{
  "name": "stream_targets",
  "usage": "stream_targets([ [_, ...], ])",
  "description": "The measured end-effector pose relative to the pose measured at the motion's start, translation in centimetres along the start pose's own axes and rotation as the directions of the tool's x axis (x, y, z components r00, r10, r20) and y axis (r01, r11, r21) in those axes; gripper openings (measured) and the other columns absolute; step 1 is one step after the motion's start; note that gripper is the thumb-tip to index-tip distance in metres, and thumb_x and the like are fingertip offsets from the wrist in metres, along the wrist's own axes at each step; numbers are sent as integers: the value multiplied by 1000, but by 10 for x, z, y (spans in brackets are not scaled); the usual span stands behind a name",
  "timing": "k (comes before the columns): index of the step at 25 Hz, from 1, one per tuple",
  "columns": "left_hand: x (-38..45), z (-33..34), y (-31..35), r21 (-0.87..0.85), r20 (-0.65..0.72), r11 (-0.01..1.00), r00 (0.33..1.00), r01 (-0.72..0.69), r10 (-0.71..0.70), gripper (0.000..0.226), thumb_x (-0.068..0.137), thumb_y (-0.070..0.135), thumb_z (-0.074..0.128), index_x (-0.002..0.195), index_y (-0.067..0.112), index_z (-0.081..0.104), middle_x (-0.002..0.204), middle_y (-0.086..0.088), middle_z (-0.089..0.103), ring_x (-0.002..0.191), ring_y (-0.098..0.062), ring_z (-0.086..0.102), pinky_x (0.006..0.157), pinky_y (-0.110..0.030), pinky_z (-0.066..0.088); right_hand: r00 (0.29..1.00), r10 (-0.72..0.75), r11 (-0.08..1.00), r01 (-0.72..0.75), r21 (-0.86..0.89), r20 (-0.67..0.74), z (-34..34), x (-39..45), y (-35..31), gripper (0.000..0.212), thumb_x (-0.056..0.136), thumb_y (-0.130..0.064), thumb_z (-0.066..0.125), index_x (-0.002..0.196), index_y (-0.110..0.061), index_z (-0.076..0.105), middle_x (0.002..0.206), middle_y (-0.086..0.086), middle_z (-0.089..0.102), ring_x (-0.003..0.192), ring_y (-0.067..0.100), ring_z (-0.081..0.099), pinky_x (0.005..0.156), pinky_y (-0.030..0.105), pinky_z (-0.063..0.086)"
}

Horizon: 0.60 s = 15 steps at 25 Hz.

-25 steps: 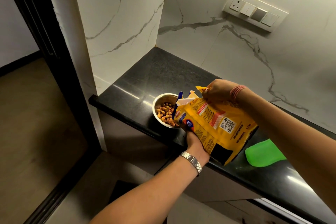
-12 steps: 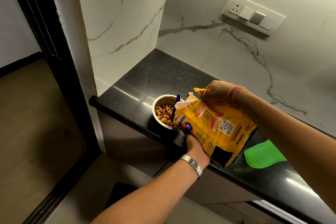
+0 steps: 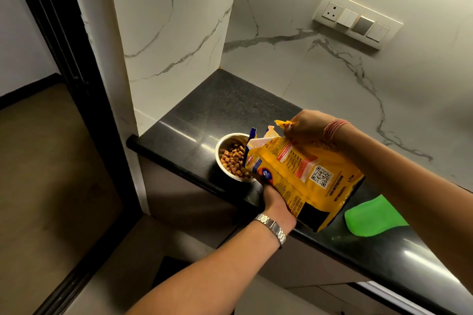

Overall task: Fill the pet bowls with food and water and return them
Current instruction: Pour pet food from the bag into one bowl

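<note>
A steel pet bowl (image 3: 223,146) stands near the front edge of the black countertop (image 3: 222,107), holding brown kibble (image 3: 234,161). A yellow pet food bag (image 3: 307,179) is tipped on its side, its open mouth over the bowl's right rim. My left hand (image 3: 275,201) grips the bag from below at its near edge; its fingers are hidden under the bag. My right hand (image 3: 305,125) pinches the torn top flap of the bag at the far side.
A green flat object (image 3: 368,217) lies on the counter just right of the bag. Marble walls close the counter at the back and left. A switch panel (image 3: 357,19) is on the back wall. A dark door frame (image 3: 74,89) and floor lie to the left.
The bag stays tipped over the bowl with both hands in the same grips. The view has shifted slightly; nothing else has visibly moved.
</note>
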<state>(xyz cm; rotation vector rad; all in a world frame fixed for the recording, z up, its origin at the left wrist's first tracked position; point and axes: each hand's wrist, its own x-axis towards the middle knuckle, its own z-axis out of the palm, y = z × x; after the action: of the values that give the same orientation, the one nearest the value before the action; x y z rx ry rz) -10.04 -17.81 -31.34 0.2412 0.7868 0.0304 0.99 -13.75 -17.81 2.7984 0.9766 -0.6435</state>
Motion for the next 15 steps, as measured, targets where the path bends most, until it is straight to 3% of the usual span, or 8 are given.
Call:
stream_targets([
  [3, 0, -1, -1, -26, -12, 1000, 1000, -6, 5, 56, 97, 57, 20, 133, 25, 48, 151, -12, 38, 135, -36, 38, 109, -50, 32, 1000, -7, 1000, 7, 13, 2, 1, -1, 1, 35, 97, -38, 51, 102, -7, 65, 78, 4, 59, 63, 13, 53, 54, 21, 42],
  [6, -3, 0, 0, -48, -29, 999, 1000, -7, 5, 45, 97, 56, 23, 111, 24, 52, 149, -14, 40, 134, -36, 40, 106, -50, 34, 1000, -6, 999, 6, 33, 1, 3, 0, 3, 32, 97, -38, 51, 98, -9, 64, 72, 1, 57, 62, 12, 53, 53, 21, 42],
  [10, -4, 0, -3, -43, -3, 999, 1000, 7, -7, 59, 97, 57, 20, 137, 22, 47, 150, -13, 39, 136, -35, 38, 109, -50, 32, 1000, 0, 999, 1, 44, -5, 3, -1, 5, 31, 96, -38, 52, 97, -10, 64, 71, 0, 56, 62, 12, 53, 53, 21, 42],
  [15, -2, 2, -2, -40, 19, 999, 1000, -8, 8, 60, 97, 57, 21, 138, 21, 45, 150, -13, 38, 136, -36, 38, 110, -50, 31, 1000, -6, 999, 6, 54, -1, 3, -3, 7, 31, 97, -36, 51, 99, -8, 64, 70, 0, 56, 62, 11, 52, 51, 21, 39],
])
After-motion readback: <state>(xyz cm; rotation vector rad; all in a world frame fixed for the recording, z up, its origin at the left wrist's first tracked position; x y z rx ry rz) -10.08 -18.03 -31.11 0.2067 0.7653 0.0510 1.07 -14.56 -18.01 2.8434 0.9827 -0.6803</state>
